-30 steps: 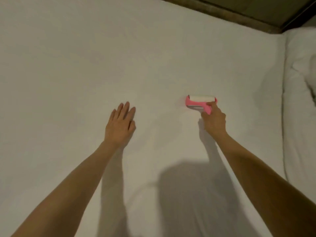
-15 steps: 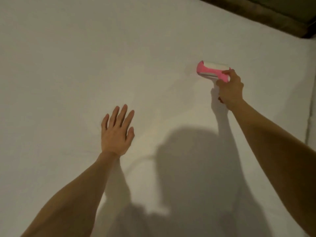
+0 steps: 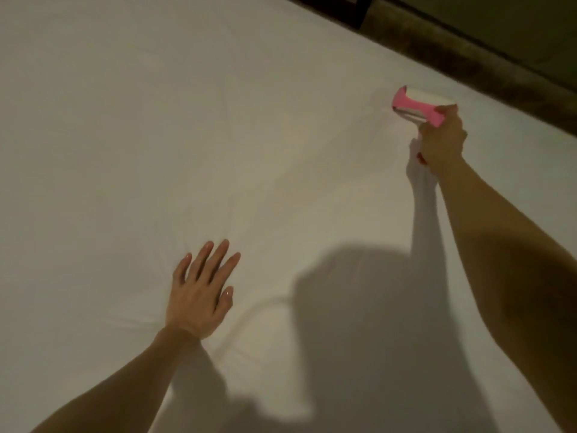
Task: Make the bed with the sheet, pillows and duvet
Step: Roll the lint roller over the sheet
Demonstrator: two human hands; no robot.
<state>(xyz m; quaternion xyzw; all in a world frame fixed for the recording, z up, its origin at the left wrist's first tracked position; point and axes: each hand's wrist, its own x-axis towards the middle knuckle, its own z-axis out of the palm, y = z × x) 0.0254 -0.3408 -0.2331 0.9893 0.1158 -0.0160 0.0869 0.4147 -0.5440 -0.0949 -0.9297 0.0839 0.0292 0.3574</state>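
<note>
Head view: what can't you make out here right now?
Lint roller handle: head view, wrapped by the right hand.
Roller's contact with the sheet: head view, blurred.
Pillows, duvet: head view, beyond the frame edges.

A white sheet [image 3: 156, 120] covers the bed, smooth but for faint creases fanning out round the left hand [image 3: 199, 292], which lies flat on it with fingers straight and slightly spread. Well apart, near the far edge, the right hand [image 3: 441, 142] grips the handle of a pink roller [image 3: 418, 104], its white drum against the sheet. A dark frame [image 3: 468, 54] runs along the far edge.
</note>
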